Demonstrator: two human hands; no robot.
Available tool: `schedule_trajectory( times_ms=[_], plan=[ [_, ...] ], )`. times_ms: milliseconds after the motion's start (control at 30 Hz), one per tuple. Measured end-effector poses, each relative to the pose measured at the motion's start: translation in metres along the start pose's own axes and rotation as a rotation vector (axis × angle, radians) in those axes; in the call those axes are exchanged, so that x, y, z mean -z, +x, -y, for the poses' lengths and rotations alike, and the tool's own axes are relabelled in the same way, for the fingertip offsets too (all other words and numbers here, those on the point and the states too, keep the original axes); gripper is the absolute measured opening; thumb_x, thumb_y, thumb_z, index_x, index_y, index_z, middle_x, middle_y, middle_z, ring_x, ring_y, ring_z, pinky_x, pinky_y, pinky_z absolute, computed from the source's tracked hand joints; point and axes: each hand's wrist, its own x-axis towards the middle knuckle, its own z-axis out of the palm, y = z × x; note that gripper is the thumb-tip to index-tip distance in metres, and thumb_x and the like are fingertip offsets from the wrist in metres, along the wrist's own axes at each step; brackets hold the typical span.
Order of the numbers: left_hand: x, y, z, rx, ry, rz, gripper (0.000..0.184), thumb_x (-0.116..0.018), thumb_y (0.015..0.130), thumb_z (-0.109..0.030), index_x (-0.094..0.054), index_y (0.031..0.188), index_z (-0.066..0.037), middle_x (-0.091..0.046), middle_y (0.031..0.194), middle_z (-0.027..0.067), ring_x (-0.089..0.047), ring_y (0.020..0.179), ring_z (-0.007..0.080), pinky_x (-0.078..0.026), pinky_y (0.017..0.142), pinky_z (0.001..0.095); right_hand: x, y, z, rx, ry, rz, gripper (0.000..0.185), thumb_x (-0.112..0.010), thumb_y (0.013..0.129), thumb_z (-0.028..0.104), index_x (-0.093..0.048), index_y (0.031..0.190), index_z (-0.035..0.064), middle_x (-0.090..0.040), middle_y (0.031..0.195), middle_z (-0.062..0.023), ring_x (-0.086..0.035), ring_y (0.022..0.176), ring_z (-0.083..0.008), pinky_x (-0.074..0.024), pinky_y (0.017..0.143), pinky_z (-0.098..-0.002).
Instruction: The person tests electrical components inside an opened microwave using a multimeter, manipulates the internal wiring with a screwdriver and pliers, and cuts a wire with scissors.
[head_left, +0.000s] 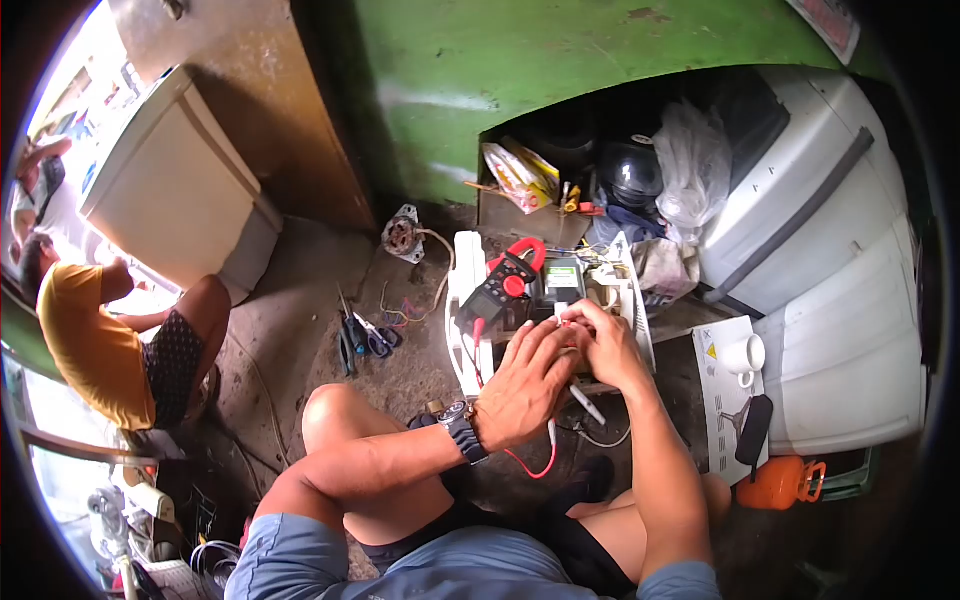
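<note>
My left hand (525,385), with a watch (463,432) at its wrist, bends over the front of an open white appliance panel (468,300). Under its palm sticks out the end of a test probe (552,432) with a red lead. Close beside it, my right hand (612,347) has thumb and fingers closed near the fingertips of the left; what they pinch is hidden. A white pen-like stick (587,403) slants below the hands. Just beyond lie a red and black clamp meter (507,285) and a dark box with a green-white label (562,281).
Pliers and scissors (365,338) lie on the floor at left, near a motor part (403,236). A white mug (743,354) stands on a board at right, by an orange canister (780,483). Another person (100,330) squats at far left beside a large white appliance (180,190).
</note>
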Motion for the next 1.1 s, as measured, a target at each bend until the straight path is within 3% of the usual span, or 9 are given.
schedule_trajectory(
  times_ms=[133,233,333,600,667,900,1000,1067,1100],
  plan=[
    [0.060,-0.015,0.005,-0.131,-0.330,0.314,0.042,-0.078,0.082,-0.007,-0.068,0.122,-0.004,-0.064,0.119,0.0135,-0.061,0.112,0.0357,-0.052,0.102,0.0475,0.000,-0.013,0.017,0.187,-0.169,-0.261,0.014,-0.067,0.101,0.002,-0.071,0.114,0.0016,-0.078,0.107,-0.0174,-0.076,0.098,-0.0389,-0.0603,0.086,-0.0447],
    [0.130,-0.025,0.026,-0.146,-0.445,0.599,0.024,-0.074,0.093,-0.016,-0.069,0.113,-0.004,-0.068,0.110,0.0145,-0.068,0.109,0.0369,-0.054,0.096,0.0509,0.014,-0.051,0.057,0.349,-0.200,-0.358,0.010,-0.072,0.096,0.000,-0.073,0.106,0.0009,-0.074,0.104,-0.0148,-0.074,0.098,-0.0359,-0.0601,0.086,-0.0431],
    [0.141,-0.069,0.091,0.153,-0.289,1.122,0.027,-0.072,0.092,-0.021,-0.072,0.115,-0.006,-0.072,0.105,0.0173,-0.069,0.102,0.0401,-0.054,0.086,0.0493,0.000,-0.102,0.085,0.391,-0.044,-0.047,0.015,-0.081,0.090,0.007,-0.076,0.104,0.0043,-0.075,0.100,-0.0107,-0.075,0.095,-0.0329,-0.0597,0.087,-0.0448],
    [0.066,-0.188,0.302,0.394,-0.096,1.605,0.038,-0.067,0.106,-0.041,-0.076,0.120,-0.008,-0.077,0.105,0.0214,-0.074,0.103,0.0404,-0.055,0.089,0.0526,-0.142,-0.153,0.019,0.141,0.001,0.499,0.038,-0.079,0.099,0.026,-0.071,0.131,0.0075,-0.064,0.141,-0.0159,-0.069,0.124,-0.0371,-0.0564,0.106,-0.0464],
    [0.041,-0.234,0.335,0.389,-0.185,1.271,0.039,-0.067,0.108,-0.038,-0.074,0.133,-0.009,-0.077,0.118,0.0197,-0.072,0.115,0.0353,-0.056,0.100,0.0475,-0.155,-0.160,-0.002,0.056,0.000,0.577,0.038,-0.076,0.100,0.027,-0.071,0.132,0.0079,-0.064,0.141,-0.0158,-0.068,0.126,-0.0382,-0.0552,0.108,-0.0474],
    [-0.024,-0.309,0.317,0.465,-0.446,0.931,0.046,-0.074,0.102,-0.038,-0.073,0.140,-0.012,-0.076,0.126,0.0204,-0.071,0.123,0.0370,-0.055,0.105,0.0474,-0.157,-0.170,-0.054,-0.166,-0.176,0.802,0.040,-0.072,0.102,0.029,-0.069,0.136,0.0094,-0.067,0.138,-0.0182,-0.065,0.131,-0.0403,-0.0534,0.111,-0.0494],
    [-0.019,-0.292,0.328,0.869,-0.330,0.927,0.048,-0.079,0.097,-0.035,-0.072,0.138,-0.010,-0.074,0.129,0.0215,-0.068,0.126,0.0388,-0.055,0.106,0.0474,-0.156,-0.165,-0.057,-0.258,-0.264,0.834,0.043,-0.070,0.104,0.031,-0.069,0.140,0.0086,-0.067,0.142,-0.0175,-0.063,0.134,-0.0390,-0.0519,0.113,-0.0488],
    [-0.035,-0.292,0.365,1.282,0.181,0.101,0.051,-0.084,0.092,-0.038,-0.072,0.129,-0.006,-0.071,0.132,0.0213,-0.068,0.124,0.0417,-0.057,0.103,0.0518,-0.159,-0.169,-0.061,-0.241,-0.291,0.815,0.040,-0.073,0.102,0.028,-0.068,0.137,0.0097,-0.068,0.137,-0.0198,-0.065,0.131,-0.0423,-0.0546,0.109,-0.0518],
    [-0.045,-0.308,0.393,1.153,0.369,-0.006,0.062,-0.089,0.085,-0.044,-0.068,0.129,-0.006,-0.065,0.136,0.0206,-0.065,0.125,0.0421,-0.057,0.100,0.0538,-0.162,-0.173,-0.066,-0.246,-0.299,0.805,0.040,-0.073,0.102,0.028,-0.068,0.137,0.0097,-0.068,0.137,-0.0198,-0.065,0.131,-0.0423,-0.0546,0.109,-0.0518]
  ],
)
